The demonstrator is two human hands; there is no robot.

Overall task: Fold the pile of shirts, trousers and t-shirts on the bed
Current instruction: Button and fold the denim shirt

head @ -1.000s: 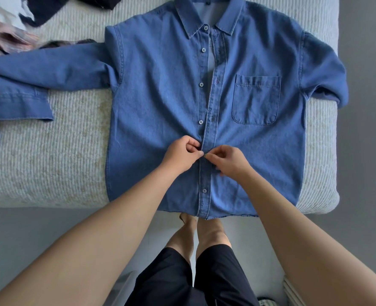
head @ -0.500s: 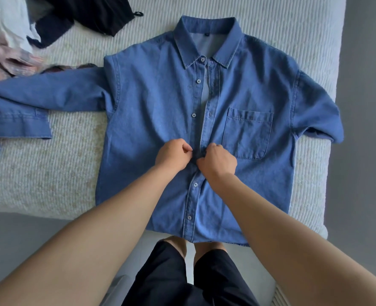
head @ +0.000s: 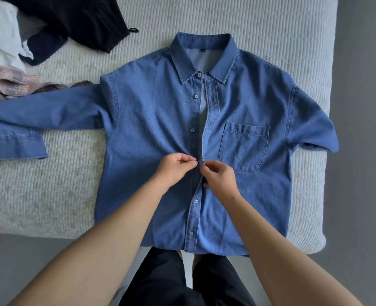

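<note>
At the bottom centre of the frame stand the person's legs in dark shorts [head: 182, 281]. Just above, the left hand [head: 173, 167] and right hand [head: 219, 178] meet at the middle of the frame, each pinching one edge of the front placket of the blue denim shirt [head: 151, 133]. The shirt lies flat, front up, on the bed [head: 50, 195], collar toward the top. Farther off, at the upper left, lie a black garment [head: 83, 21] and a heap of pale clothes [head: 1, 62].

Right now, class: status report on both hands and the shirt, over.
Left hand and right hand pinching denim shirt placket mid-front. Shirt flat on bed, partly buttoned. Nothing obstructing.
</note>
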